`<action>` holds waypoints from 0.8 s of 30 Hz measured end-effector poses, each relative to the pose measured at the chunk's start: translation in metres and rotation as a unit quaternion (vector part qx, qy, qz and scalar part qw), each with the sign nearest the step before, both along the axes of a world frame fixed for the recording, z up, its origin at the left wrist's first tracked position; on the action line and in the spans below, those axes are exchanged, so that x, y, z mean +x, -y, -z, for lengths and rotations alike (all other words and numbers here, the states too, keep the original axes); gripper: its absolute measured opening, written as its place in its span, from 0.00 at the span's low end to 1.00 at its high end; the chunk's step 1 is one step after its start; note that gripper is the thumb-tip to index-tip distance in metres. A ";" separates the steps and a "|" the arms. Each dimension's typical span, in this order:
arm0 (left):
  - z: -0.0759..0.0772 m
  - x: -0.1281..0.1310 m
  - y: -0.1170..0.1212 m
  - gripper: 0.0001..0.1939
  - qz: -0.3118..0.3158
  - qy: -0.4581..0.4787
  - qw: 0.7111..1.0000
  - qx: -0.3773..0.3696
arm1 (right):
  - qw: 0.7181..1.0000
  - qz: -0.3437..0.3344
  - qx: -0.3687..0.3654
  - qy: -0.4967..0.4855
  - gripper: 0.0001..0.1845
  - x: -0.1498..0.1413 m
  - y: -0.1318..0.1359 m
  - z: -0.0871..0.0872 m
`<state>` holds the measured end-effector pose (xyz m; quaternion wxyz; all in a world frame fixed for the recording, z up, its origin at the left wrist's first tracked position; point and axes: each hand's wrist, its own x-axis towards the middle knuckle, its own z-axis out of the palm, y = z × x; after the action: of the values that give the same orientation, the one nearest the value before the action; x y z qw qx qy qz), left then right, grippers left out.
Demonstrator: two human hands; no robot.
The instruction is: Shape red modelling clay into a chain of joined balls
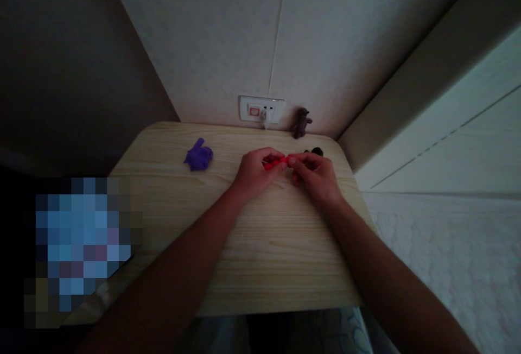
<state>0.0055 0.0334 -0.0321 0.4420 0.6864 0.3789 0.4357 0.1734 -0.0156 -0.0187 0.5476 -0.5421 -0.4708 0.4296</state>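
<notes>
My left hand (260,171) and my right hand (315,172) meet over the far half of the table. Between their fingertips is a small piece of red modelling clay (282,162), lumpy and partly covered by the fingers. Both hands are closed on it, thumbs toward me. More red shows below the right fingers, but its shape is hidden. Just behind the right hand lies a small black round thing (317,151), partly blocked from view. A purple clay figure (199,156) with a raised part lies to the left of my left hand.
A brown figure (302,123) stands at the table's back edge against the wall. The pale wooden table (260,245) has rounded corners. A wall socket (261,109) with a plug is behind it. A blurred-out pixelated patch covers the left side. A white quilted surface (448,256) lies right.
</notes>
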 end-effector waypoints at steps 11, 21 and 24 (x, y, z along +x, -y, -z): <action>0.001 -0.001 0.000 0.10 0.004 0.004 1.000 0.001 | 1.000 -0.005 -0.003 0.002 0.25 0.000 0.000 0.000; -0.002 -0.001 0.002 0.10 0.008 0.000 1.000 -0.006 | 1.000 -0.005 -0.007 0.002 0.26 -0.002 0.001 -0.003; -0.001 -0.001 0.001 0.10 0.006 -0.001 1.000 -0.005 | 1.000 -0.003 -0.013 0.009 0.27 -0.002 0.001 -0.003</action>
<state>0.0046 0.0321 -0.0311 0.4475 0.6869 0.3778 0.4303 0.1710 -0.0169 -0.0155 0.5347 -0.5518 -0.4717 0.4325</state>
